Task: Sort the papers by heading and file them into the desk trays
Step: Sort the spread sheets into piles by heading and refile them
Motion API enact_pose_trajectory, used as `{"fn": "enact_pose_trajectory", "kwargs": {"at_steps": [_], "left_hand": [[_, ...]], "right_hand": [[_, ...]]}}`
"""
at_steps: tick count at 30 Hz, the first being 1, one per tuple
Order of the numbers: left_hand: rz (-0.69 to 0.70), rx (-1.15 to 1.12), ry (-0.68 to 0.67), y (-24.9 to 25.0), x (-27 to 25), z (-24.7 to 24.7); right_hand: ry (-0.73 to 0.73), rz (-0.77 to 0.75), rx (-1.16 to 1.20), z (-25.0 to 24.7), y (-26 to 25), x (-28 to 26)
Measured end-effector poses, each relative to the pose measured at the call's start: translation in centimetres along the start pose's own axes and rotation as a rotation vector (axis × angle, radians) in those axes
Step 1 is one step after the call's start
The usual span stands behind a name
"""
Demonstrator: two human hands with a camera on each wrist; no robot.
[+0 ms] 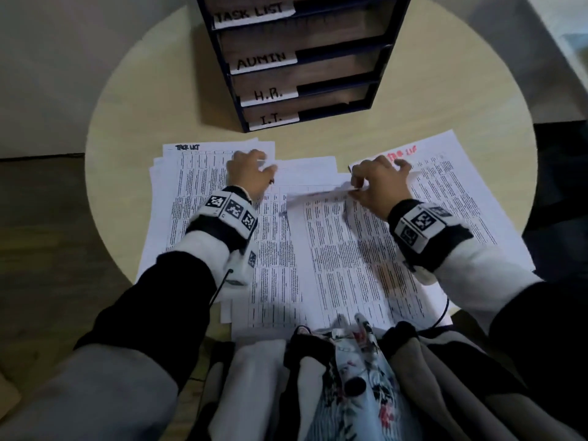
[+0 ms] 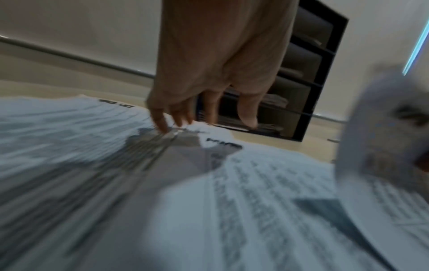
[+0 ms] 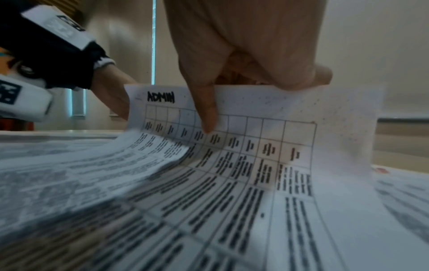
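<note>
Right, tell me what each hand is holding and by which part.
The right hand pinches the ADMIN sheet by its top edge, lifting that end. The left hand holds nothing; its fingertips press on the papers.

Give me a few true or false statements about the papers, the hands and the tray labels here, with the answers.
1. The right hand pinches a sheet headed ADMIN. True.
2. The tray rack has a label reading FINANCE. False: the labels read TASK LIST, ADMIN, H.R. and I.T.
3. The left hand rests its fingers on the papers. True.
4. The table is square. False: it is round.
5. The ADMIN sheet lies flat. False: its top edge is lifted and curled.
</note>
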State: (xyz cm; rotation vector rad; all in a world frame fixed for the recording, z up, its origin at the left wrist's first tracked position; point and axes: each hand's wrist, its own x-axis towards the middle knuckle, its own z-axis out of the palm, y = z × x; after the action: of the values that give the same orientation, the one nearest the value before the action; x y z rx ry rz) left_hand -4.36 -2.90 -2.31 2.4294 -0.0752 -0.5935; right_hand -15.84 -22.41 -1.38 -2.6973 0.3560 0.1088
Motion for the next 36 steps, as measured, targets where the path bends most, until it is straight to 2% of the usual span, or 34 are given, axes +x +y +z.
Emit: {"fn": "enact_pose_trajectory", "kwargs": {"at_steps": [2, 3, 8, 10, 14, 17, 19, 23, 25, 28, 31, 34, 36], "left_hand": [[-0.145, 0.203, -0.059, -1.2, -0.3, -0.3], [-0.169, 0.24, -0.065, -1.4, -0.6, -0.3], [-0.102, 0.241, -0.027, -1.3, -1.5, 0.2], [-0.054, 0.143, -0.046, -1.2, -1.4, 0.1], [0.117, -0.219, -0.079, -0.7, -2.0, 0.1], [0.135, -0.445, -0.094, 0.1, -2.2, 0.6], [0.166, -0.487, -0.089, 1.1, -2.3, 0.5], [0.221, -0.576, 0.015, 2.6, -2.2, -0.3], [0.168, -0.682, 0.053, 2.6, -2.0, -0.9], [0.053, -0.684, 0.032, 1.8, -2.0, -1.3], [0.072, -0.594, -0.076, 0.8, -2.9, -0.8], [0.109, -0.598, 0.018, 0.7, -3.3, -1.0], [0.131, -0.653, 0.093, 1.2, -3.0, -1.9]], "right_hand": [[0.006, -0.039, -0.042, 1.0, -0.4, -0.6], [0.001, -0.041, -0.057, 1.4, -0.5, -0.9], [-0.012, -0.092, -0.093, 2.1, -0.7, -2.1], [-0.006, -0.137, -0.118, 2.6, -0.6, -2.5], [0.011, -0.137, -0.112, 2.8, -0.7, -2.3], [0.034, -0.115, -0.078, 1.9, -1.1, -1.3], [0.026, -0.094, -0.068, 1.0, -1.4, -0.2], [-0.027, 0.003, -0.045, -1.2, -2.6, 2.0], [-0.019, 0.053, -0.029, -1.8, -3.1, 2.7], [0.077, 0.1, 0.027, -2.4, -3.8, 3.4], [0.144, 0.102, 0.149, -2.6, -4.6, 3.6], [0.218, 0.035, 0.363, -2.5, -4.8, 3.5], [0.27, 0.069, 0.419, -2.6, -4.1, 3.2]]}}
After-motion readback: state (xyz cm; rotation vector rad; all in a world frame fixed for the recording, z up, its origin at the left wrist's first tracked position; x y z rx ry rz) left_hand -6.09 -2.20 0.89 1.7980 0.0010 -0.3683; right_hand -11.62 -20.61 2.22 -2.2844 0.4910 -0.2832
